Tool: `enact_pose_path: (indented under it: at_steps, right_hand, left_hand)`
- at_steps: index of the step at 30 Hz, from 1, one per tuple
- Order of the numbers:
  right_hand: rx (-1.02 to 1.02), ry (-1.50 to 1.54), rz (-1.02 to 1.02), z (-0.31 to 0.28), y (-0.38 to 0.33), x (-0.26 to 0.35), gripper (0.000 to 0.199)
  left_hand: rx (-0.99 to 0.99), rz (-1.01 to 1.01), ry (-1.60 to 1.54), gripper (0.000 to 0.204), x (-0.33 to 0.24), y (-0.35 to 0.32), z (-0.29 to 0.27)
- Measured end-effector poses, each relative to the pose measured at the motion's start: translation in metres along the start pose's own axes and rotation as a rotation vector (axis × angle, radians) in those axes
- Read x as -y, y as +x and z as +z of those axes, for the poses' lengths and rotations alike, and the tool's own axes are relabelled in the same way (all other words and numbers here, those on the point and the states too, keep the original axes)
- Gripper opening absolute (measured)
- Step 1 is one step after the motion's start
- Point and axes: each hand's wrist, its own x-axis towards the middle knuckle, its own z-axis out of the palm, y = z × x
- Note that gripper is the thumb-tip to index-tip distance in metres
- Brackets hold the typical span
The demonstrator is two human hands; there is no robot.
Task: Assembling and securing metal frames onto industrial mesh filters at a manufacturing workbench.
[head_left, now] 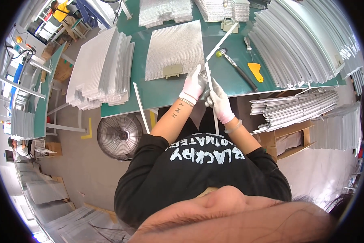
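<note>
Both gloved hands, left hand (195, 83) and right hand (219, 101), grip a white frame strip (210, 81) just right of the mesh filter panel (174, 49) on the green tabletop (157, 91); the panel's edges look unframed

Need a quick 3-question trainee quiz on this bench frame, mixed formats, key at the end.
1. True or false: the mallet is in the right hand.
2. Which lies on the mesh panel at its near edge? A) orange scraper B) small grey bracket C) screwdriver
3. Fill in: both gloved hands hold a long white ____.

Key: 1 false, it lies on the green table. 2 B, the bracket. 3 strip, with the left hand above the right.
</note>
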Motion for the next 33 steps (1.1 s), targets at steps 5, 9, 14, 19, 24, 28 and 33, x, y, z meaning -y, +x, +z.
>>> enact_pose_path:
  at_steps: [5, 9, 14, 19, 24, 28, 33]
  right_hand:
    - [-0.045, -0.152, -0.025, 0.001, -0.001, 0.001, 0.057]
    - [0.034, -0.429, 0.009, 0.009, 0.016, 0.028, 0.054]
    - [-0.013, -0.838, -0.011, 0.004, 0.089, 0.061, 0.042]
    - [0.03, -0.607, 0.208, -0.011, 0.114, 0.058, 0.023]
    - [0.128, -0.225, 0.194, -0.014, 0.095, 0.065, 0.012]
    - [0.205, -0.214, 0.204, 0.004, 0.089, 0.06, 0.014]
    - [0.155, -0.267, 0.096, -0.002, 0.067, 0.077, 0.016]
  left_hand:
    - [-0.124, -0.353, -0.656, 0.02, -0.009, 0.004, 0.012]
    - [-0.063, -0.19, -0.209, 0.021, 0.019, 0.005, -0.004]
    - [-0.017, -0.227, -0.129, 0.024, 0.002, -0.016, 0.011]
    - [0.035, -0.418, -0.771, 0.035, -0.096, -0.078, 0.018]
    - [-0.26, 0.127, 0.902, 0.033, -0.152, -0.071, -0.119]
    - [0.024, 0.558, 1.349, 0.048, -0.129, -0.074, -0.206]
    - [-0.017, -0.208, -0.13, 0.058, -0.176, -0.068, -0.154]
